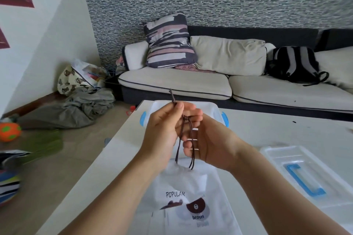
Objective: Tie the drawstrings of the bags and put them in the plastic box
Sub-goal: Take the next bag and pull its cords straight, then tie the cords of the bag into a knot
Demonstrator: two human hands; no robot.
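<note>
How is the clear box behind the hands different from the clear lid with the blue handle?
The clear plastic box is deep with blue side clips and sits beyond the hands; the flat clear lid has one blue handle on top and lies to the right. Both are see-through plastic on the white table.

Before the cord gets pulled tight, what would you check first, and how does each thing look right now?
1. Knot formed in the brown drawstring: ok, a loop shows, not yet tight.
2. Left hand pinches the cord end: ok.
3. Right hand holds the strands: ok.
4. White bag lies flat on the table: ok.
5. Plastic box open, its lid set aside: ok.
6. Bag mouth cinched: cannot tell.
</note>
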